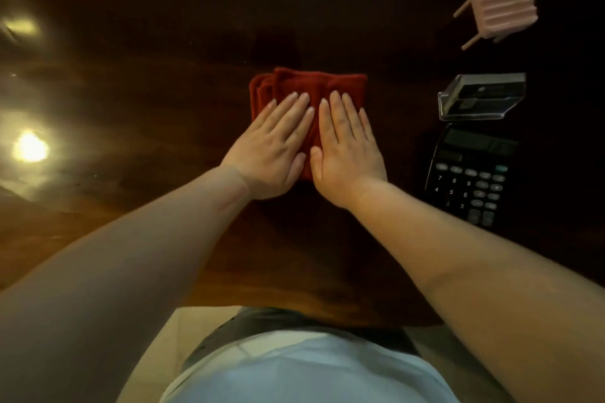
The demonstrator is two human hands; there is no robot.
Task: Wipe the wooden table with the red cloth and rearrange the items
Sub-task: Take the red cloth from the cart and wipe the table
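Likely an office or shop counter: polished dark wooden table (131,173), black desk calculator (471,173), clear plastic card holder (481,96), pale tiled floor (183,330) below

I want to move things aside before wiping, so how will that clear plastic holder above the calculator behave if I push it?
The clear holder looks thin-walled and probably light, so it should slide easily on the glossy table. Its upright back could make it tip if pushed high. It sits close to the calculator; pushing toward you may bump that.

A single wide-angle view is taken from the head, aimed forward and steeply down, close above the left hand (273,154) and right hand (348,154) laid flat together.
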